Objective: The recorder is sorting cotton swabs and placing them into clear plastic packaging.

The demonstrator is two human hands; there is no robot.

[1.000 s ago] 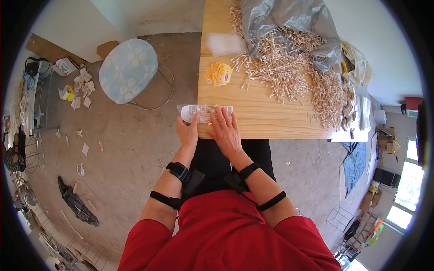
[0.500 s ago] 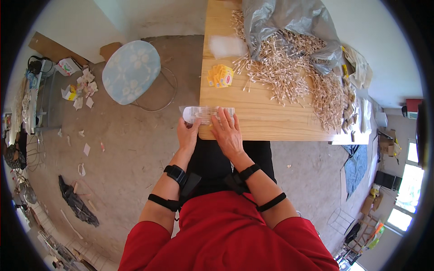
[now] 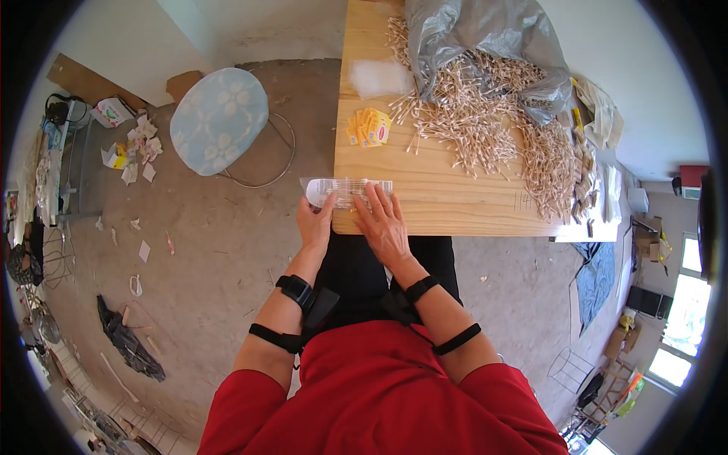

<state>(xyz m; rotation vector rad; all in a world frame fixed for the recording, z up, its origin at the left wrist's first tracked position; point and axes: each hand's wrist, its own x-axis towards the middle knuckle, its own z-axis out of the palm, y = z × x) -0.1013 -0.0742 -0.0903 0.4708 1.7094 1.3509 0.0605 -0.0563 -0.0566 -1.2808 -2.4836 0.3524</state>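
Monitoring remotely, I cannot tell how firmly the left hand (image 3: pixel 313 224) holds a clear swab packet (image 3: pixel 343 186) overhanging the worktop (image 3: pixel 462 206) near-left, which could tip if the flat-spread right hand (image 3: pixel 385 230) slipped.

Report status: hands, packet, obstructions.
Left hand and right hand on swab packet. Packet overhanging left edge of table. Loose swab pile farther off, not in the way.

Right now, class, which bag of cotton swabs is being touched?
The small clear bag, under the left hand and right hand; the big grey bag lies farther across the table, untouched.
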